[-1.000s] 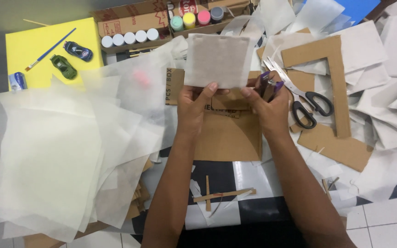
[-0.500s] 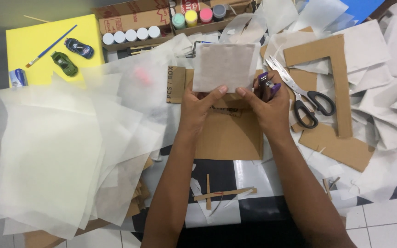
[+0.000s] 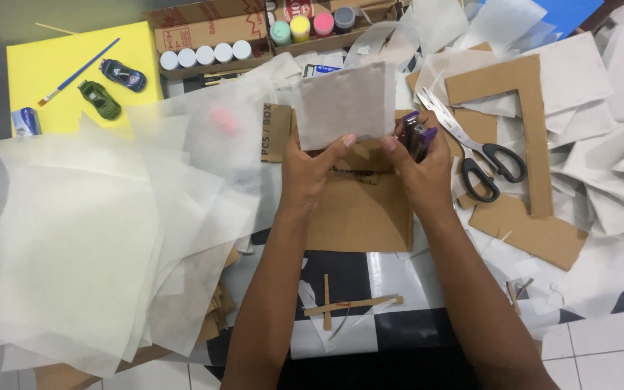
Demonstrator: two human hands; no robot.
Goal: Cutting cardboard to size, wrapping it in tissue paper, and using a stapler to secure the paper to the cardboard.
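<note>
Near the worktop's far edge, left hand (image 3: 310, 170) pinches the paper-covered square (image 3: 342, 103); right hand (image 3: 420, 173) also pinches it, clutching a purple stapler (image 3: 416, 135).

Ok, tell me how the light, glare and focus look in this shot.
Head view: light is even and soft, with no hard shadows; the glossy checkered floor shows white glare below the cardboard. The top left corner falls dark. The paper square and both hands, left and right, are slightly soft; the scissors and toy cars look sharper.

Matt tissue sheet (image 3: 342, 105) — rough brown cardboard (image 3: 359, 213)
</note>
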